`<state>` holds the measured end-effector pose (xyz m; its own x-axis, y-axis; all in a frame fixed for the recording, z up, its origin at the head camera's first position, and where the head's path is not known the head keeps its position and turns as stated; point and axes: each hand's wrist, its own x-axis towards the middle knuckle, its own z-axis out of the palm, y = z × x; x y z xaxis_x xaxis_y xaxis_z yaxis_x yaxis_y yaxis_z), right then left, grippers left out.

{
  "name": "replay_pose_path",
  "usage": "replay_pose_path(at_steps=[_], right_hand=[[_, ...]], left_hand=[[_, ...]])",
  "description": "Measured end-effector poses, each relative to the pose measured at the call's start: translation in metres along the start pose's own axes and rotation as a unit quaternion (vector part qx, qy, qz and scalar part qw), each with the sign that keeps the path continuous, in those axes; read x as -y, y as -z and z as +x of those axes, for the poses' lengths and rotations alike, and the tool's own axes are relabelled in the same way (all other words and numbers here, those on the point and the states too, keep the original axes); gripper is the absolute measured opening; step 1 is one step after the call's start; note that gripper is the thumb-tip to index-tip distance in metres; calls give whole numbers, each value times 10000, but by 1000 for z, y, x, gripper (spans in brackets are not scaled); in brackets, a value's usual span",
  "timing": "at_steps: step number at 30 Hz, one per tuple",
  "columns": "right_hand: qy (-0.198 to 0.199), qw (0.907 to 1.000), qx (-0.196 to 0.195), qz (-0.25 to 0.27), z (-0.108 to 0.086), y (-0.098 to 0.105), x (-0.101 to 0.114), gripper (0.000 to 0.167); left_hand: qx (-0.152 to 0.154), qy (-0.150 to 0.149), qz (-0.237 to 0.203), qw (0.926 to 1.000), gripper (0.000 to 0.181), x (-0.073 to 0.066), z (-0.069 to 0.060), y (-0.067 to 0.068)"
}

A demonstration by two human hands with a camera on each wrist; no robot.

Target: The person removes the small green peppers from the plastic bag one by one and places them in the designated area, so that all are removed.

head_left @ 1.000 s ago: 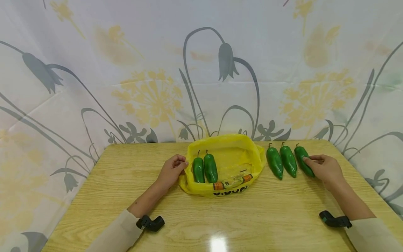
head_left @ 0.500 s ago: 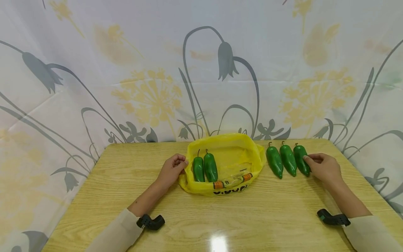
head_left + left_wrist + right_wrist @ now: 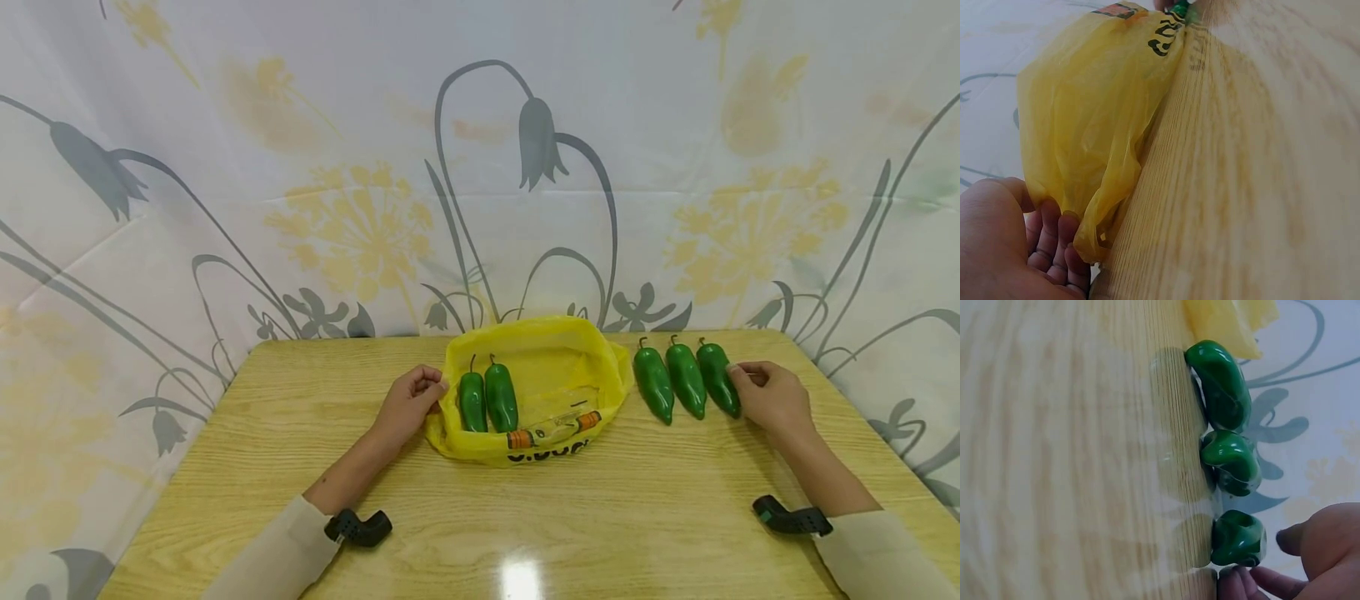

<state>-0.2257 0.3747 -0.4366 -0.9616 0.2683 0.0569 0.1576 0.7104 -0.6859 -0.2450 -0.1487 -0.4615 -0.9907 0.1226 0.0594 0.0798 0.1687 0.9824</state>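
A yellow plastic bag [image 3: 540,342] stands with its mouth wide, two green peppers [image 3: 501,398] lying in its left part. My left hand [image 3: 408,406] pinches the bag's left rim; in the left wrist view that hand [image 3: 1004,244] has thumb and fingers on the yellow film [image 3: 1091,112]. Right of the bag, three green peppers lie side by side. Beside the rightmost pepper [image 3: 718,379] is my right hand [image 3: 772,402]. In the right wrist view, the thumb of this hand [image 3: 1329,559] stands apart from the nearest pepper [image 3: 1238,537], with fingertips close against its far side.
The wooden table [image 3: 450,533] reaches back to a flower-printed cloth [image 3: 480,167]. The middle pepper [image 3: 686,381] and the left one [image 3: 654,385] of the row lie between the bag and my right hand. Each wrist wears a black device [image 3: 358,528].
The rightmost pepper has moved slightly left, closer to the other two. My right hand shifted left with it, and its thumb has come off the pepper's top. My left hand stays put.
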Motion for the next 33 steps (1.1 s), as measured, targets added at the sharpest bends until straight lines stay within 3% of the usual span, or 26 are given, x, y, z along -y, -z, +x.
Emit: replay_pose_path(at_steps=[6,14,23,33], right_hand=[[-41,9988,-451,205,0,3,6,66],[223,9955,-794,460,-8,3,25,59],[736,9927,-620,727,-25,-5,58,54],[1650,9784,-392,1184,-45,-21,93,39]], left_hand=[[18,-23,-16,10000,16,0,0,1],[30,-61,-38,10000,15,-2,0,0],[39,-52,-29,10000,16,-2,-1,0],[46,-25,-70,10000,16,0,-1,1]])
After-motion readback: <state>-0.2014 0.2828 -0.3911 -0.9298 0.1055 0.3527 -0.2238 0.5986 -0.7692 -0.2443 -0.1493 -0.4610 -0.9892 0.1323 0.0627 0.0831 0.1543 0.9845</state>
